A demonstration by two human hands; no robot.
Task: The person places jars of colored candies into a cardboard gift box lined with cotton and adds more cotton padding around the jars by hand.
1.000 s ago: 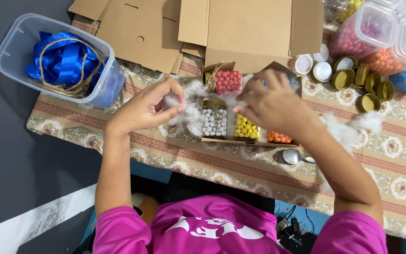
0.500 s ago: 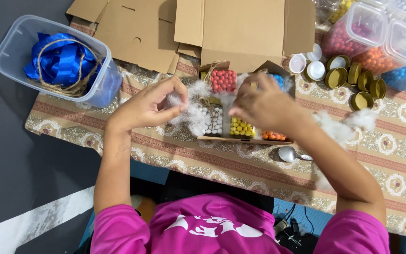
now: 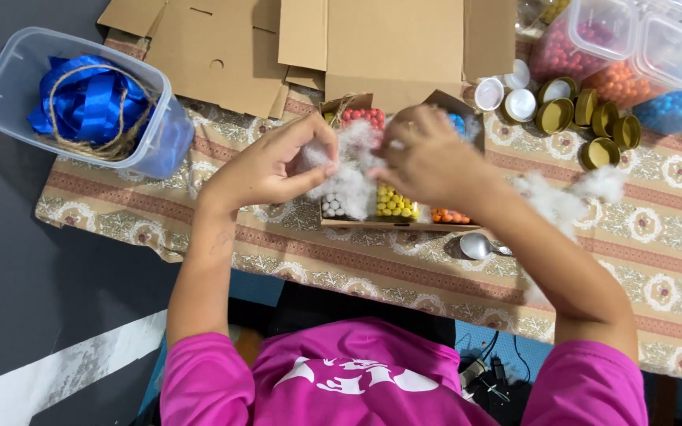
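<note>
Pinching a white fluff tuft (image 3: 349,177), the left hand (image 3: 266,170) and right hand (image 3: 428,158) both clamp it above the candy box (image 3: 388,207). Fluff appears light, soft and easily torn; grip at the edges with fingertips, pulling gently.

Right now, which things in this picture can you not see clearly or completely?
- Small cardboard box, head view: the hands and white stuffing cover most compartments.
- Right hand: blurred, fingertips unclear.
- Left hand: grip on the stuffing partly hidden.
- Clear containers: cut by the top-right edge.
- Spoon: handle hidden under the right forearm.
</note>
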